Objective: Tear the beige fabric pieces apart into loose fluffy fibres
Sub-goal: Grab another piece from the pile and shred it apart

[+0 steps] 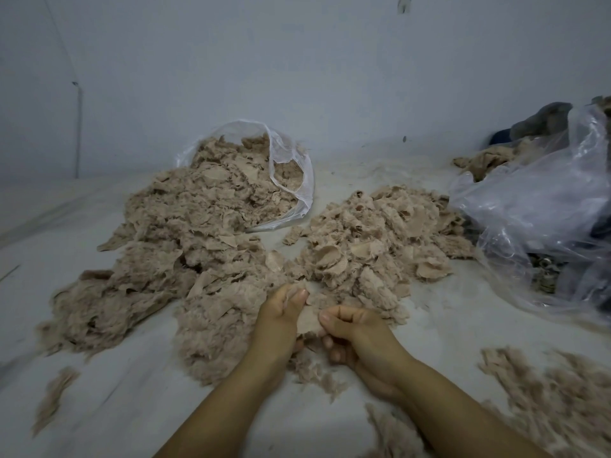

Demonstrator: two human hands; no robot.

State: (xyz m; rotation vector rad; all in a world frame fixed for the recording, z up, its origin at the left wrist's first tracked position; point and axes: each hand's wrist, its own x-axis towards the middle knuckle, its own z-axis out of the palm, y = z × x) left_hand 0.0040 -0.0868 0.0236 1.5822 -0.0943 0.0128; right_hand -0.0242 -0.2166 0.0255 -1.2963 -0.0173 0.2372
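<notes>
- A small beige fabric piece (309, 317) is held between both hands, low in the middle of the view, just above the white floor (439, 342).
- The left hand (281, 312) pinches the piece's upper left edge, thumb tip pressed against the curled fingers.
- The right hand (350, 328) grips its right edge, fingers curled round it and thumb on top; the two hands sit close together, almost touching.
- Directly beneath the hands lies a tuft of loose fluffy fibres (310, 371).
- To the left of the left hand and beyond it spreads a large heap of beige pieces and fluff (172, 259), spilling out of a clear plastic bag (294, 166).
- Just beyond the hands, slightly right, sits a second pile of flatter fabric pieces (380, 236).
- Far right of the right hand is a crumpled clear plastic sheet (535, 206) over dark items.
- More torn fibres (549, 401) lie to the near right of the right forearm.
</notes>
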